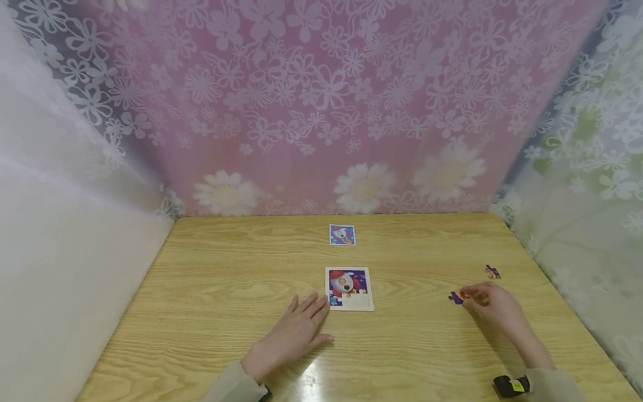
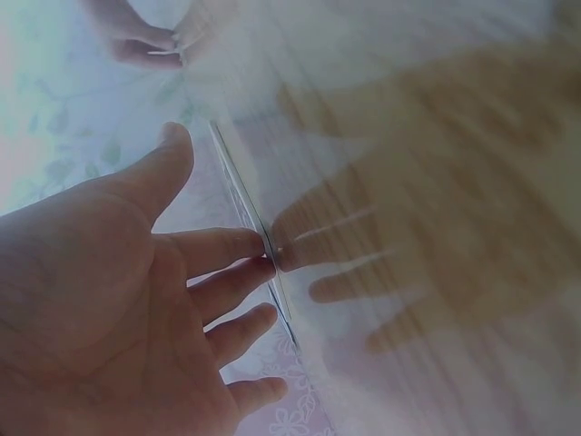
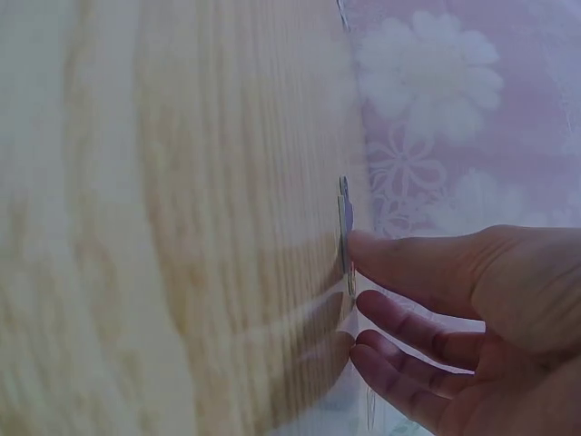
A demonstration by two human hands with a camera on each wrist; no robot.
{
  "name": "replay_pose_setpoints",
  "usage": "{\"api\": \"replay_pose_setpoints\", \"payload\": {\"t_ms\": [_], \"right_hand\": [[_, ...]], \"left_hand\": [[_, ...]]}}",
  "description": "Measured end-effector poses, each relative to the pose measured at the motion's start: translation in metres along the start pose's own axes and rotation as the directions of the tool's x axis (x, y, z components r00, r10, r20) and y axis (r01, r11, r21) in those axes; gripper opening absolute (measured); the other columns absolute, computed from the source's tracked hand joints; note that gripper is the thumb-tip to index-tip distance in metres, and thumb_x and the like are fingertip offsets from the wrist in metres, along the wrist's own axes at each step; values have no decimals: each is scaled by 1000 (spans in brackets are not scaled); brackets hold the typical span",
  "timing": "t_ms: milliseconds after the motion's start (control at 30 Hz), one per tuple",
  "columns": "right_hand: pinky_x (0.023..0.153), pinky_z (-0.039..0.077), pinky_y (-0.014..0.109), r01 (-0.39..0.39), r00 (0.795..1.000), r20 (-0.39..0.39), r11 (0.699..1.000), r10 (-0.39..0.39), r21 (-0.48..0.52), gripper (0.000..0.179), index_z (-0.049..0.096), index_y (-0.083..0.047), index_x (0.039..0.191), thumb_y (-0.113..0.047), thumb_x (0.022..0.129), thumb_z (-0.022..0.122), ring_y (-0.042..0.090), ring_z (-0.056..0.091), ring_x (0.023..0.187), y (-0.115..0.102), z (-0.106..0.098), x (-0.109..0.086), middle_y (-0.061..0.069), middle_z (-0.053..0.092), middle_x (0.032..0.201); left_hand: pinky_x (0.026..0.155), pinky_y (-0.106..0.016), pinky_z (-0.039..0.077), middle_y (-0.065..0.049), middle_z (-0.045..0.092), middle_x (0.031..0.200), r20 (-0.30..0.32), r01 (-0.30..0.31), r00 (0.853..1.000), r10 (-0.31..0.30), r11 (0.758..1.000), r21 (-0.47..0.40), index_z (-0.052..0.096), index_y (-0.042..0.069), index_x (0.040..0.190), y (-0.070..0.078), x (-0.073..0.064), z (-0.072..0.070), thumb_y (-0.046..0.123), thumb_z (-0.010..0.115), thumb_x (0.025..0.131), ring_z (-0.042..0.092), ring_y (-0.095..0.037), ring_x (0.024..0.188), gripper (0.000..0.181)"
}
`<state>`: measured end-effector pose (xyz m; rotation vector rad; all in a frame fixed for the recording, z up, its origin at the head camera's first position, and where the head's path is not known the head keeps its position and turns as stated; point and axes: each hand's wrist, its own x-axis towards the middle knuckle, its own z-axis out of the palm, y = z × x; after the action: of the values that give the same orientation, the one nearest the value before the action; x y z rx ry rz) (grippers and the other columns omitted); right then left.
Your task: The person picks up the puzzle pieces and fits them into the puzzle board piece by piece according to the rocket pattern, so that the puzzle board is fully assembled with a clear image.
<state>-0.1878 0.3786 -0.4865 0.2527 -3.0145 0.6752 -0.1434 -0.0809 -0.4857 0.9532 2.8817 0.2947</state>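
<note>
A square jigsaw puzzle [image 1: 348, 283] in a white frame lies on the table, its picture showing a white character with red parts. Bare white tray shows at its lower right. My left hand [image 1: 296, 330] rests flat beside it, fingers extended, fingertips at the frame's left edge; the left wrist view shows these fingertips against the thin edge. Over on the right, my right hand [image 1: 498, 310] pinches a purple and orange jigsaw piece [image 1: 456, 298] between thumb and fingers, low at the tabletop. In the right wrist view, the thumb [image 3: 399, 263] touches the piece's edge.
Another jigsaw piece [image 1: 493, 272] lies behind the right hand. A small picture card [image 1: 342, 235] with the same character lies behind the puzzle. The glossy wooden table [image 1: 226, 268] ends at a pink flowered curtain [image 1: 301, 111], with pale coverings on both sides.
</note>
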Motion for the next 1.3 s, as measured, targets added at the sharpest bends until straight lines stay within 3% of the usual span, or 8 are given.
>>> {"api": "replay_pose_setpoints", "payload": {"t_ms": [600,867,1000,1133,1300], "right_hand": [[69,55,50,30,1000,1,999,-30,-33,23,71,-4,97,-16,83,84,30,66,82,4,2,8,11,67,95],[63,51,33,-1,999,-36,999,3,49,16,66,-10,96,-15,88,79,18,66,75,-2,1,3,0,70,85],[61,53,27,24,995,-95,992,-12,124,12,69,-10,99,-15,91,77,20,70,76,-8,2,6,5,73,91],[59,57,25,78,987,-154,968,-41,238,14,70,-4,105,-10,93,74,17,73,74,-16,5,12,14,74,95],[63,62,30,87,988,-154,924,-31,373,20,68,3,112,-8,95,71,15,75,75,-28,10,22,22,72,101]], "left_hand": [[119,-62,25,-14,37,161,-9,-7,1000,7,1000,-23,44,1,152,2,-1,-2,51,52,102,32,-36,149,71],[120,-60,25,-11,35,162,16,7,1000,-6,1000,-28,43,3,153,2,-1,-1,54,49,102,30,-33,150,72],[120,-59,25,-11,35,162,15,9,1000,-9,1000,-20,42,3,153,2,-1,-1,54,49,102,30,-33,151,72],[121,-59,24,-11,35,162,9,10,1000,-10,1000,-20,42,3,154,1,-1,1,53,49,102,30,-33,151,72],[120,-60,25,-12,35,162,3,4,1000,-4,1000,-22,42,3,153,1,-1,1,53,49,102,30,-34,150,72]]}}
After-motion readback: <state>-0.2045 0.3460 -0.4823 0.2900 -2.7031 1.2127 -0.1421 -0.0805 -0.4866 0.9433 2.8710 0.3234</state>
